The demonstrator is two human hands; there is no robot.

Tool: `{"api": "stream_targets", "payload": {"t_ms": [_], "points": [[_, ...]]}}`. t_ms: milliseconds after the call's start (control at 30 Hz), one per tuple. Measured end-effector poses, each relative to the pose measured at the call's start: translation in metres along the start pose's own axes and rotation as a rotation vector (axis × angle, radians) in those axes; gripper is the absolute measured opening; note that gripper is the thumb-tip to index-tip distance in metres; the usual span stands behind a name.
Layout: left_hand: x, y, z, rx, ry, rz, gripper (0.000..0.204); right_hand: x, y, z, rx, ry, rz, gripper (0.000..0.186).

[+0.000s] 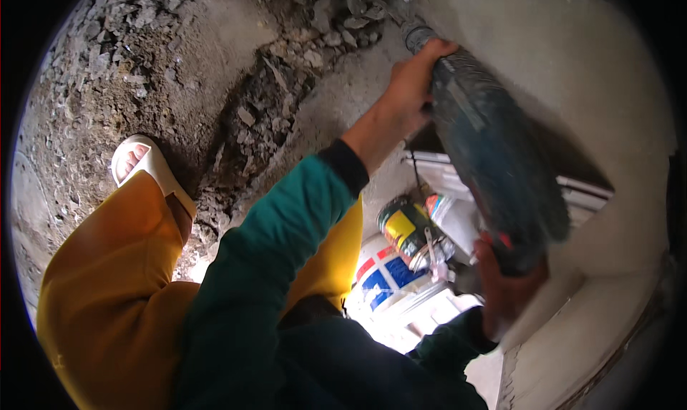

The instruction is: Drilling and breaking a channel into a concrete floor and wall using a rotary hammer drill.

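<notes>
A dark, dusty demolition hammer (494, 138) slants across the right half of the head view, its front end pointing up and left at the rubble. My left hand (411, 88) is wrapped round its front part, just behind the grey collar (418, 36). At the rear end, my right hand (512, 285) grips the handle; a small red part shows beside the fingers. The tool's body looks blurred. Where its bit meets the broken ground is hard to make out.
Broken concrete and stones (275, 99) fill a rough trench in the floor. My sandalled foot (143, 159) rests on gritty ground at left. A dark paint can (404, 227), a white bucket (386, 277) and other containers stand below the hammer. A pale wall (587, 74) rises at right.
</notes>
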State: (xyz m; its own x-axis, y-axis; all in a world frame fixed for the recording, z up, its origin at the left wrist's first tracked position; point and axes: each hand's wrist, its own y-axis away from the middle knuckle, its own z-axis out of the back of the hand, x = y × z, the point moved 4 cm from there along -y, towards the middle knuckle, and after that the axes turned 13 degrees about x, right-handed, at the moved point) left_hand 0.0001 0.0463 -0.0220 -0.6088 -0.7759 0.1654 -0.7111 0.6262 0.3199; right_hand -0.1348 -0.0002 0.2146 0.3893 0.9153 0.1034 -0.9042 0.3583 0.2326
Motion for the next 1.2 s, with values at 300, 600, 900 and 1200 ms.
{"api": "stream_targets", "payload": {"t_ms": [300, 600, 900, 1200], "points": [[0.027, 0.052, -0.035, -0.082, -0.212, -0.077, 0.038, -0.022, 0.04, 0.062, 0.164, -0.282, -0.201, 0.054], [-0.04, -0.088, -0.003, 0.049, -0.15, -0.074, 0.039, 0.033, -0.083, 0.002, 0.117, -0.143, 0.189, 0.043], [-0.057, -0.093, -0.012, 0.055, 0.11, -0.255, 0.058, 0.078, -0.135, -0.002, 0.15, 0.134, 0.393, 0.058], [-0.08, -0.117, -0.034, -0.301, 0.022, -0.277, 0.076, 0.088, -0.203, 0.03, 0.361, 0.013, 0.161, 0.03]]}}
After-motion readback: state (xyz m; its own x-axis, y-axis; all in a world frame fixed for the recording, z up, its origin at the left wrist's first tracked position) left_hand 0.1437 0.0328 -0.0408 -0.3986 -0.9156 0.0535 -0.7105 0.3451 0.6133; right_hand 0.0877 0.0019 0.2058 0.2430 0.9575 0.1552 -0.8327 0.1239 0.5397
